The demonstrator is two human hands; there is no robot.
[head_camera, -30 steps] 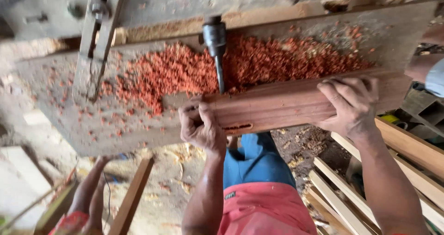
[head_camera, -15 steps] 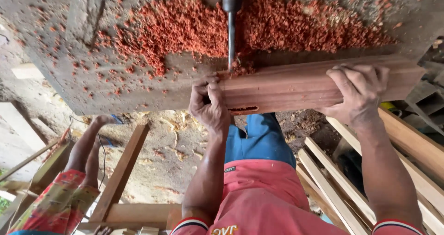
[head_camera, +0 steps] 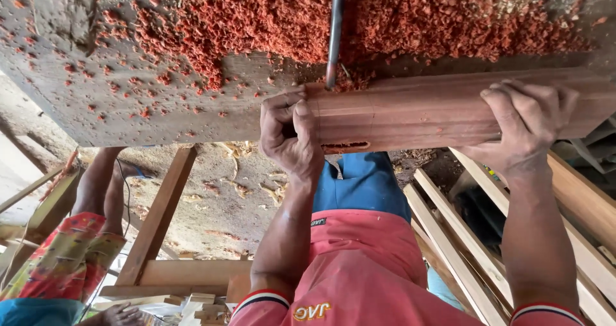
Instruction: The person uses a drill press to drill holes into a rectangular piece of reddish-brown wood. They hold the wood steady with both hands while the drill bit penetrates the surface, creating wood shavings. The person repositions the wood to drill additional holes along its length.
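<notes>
The person presses a reddish wooden beam [head_camera: 443, 108] flat on the grey counter [head_camera: 128, 108] of a boring machine, with the drill bit [head_camera: 333, 34] as the fixed mark. The left hand [head_camera: 289, 137] is clamped around the beam's end, just below and left of the bit; the right hand [head_camera: 523, 127] is clamped over the beam's top edge well to the right of the bit. The two hands are apart, both gripping the beam.

As to progress: one long slot [head_camera: 345, 147] is already cut in the face of the beam turned toward the person, below the bit. The bit's tip now meets the far edge of the beam, with a small mound of fresh chips at the contact point, so a further cut appears to be under way; how deep it has gone cannot be told. The heap of red shavings [head_camera: 410, 24] behind the bit suggests much boring already done on this counter.

Against the picture half a second ago, the bit stands a little further right and the view sits closer, the chuck now out of the top edge. The beam has shifted slightly right under the bit, and the right hand lies nearer the frame's edge. Another person's patterned clothing [head_camera: 58, 262] stays far left of the bit, below the counter.
</notes>
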